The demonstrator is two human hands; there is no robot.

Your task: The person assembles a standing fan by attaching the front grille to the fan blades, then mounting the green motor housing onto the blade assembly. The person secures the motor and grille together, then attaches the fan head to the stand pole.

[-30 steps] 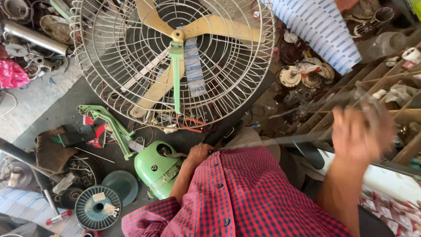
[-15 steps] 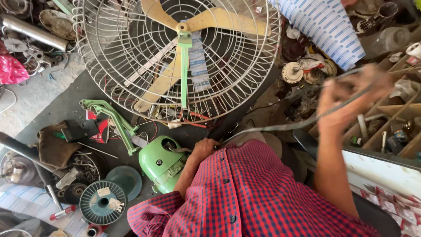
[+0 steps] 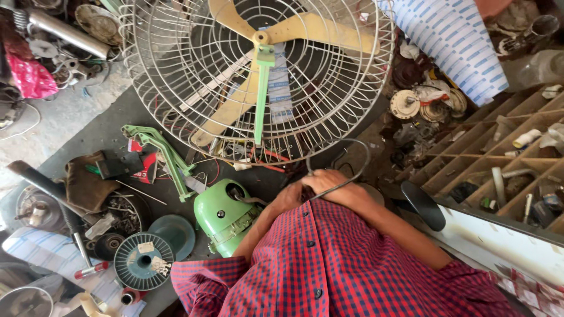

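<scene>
Closest to you, your 2 hands meet just above the red checked shirt [image 3: 346, 264]; your right hand [image 3: 338, 188] is closed around a grey wire [image 3: 346, 158] that loops up and back down to your fist; your left hand [image 3: 288, 196] sits touching the right one, but you cannot tell from here whether its fingers pinch the wire or only steady it. Just beside your left hand lies the green motor housing [image 3: 226, 214], on its side, its shaft end turned toward your hands; it is apart from its fan, so the work looks mid-way: the motor is out and the wire is in hand, but the wire is not yet joined to anything visible, and reassembly looks to be left. Farther off, the wire fan cage [image 3: 176, 76] with 3 yellow blades [image 3: 329, 26] lies flat on the floor, near the loop but not touching it.
</scene>
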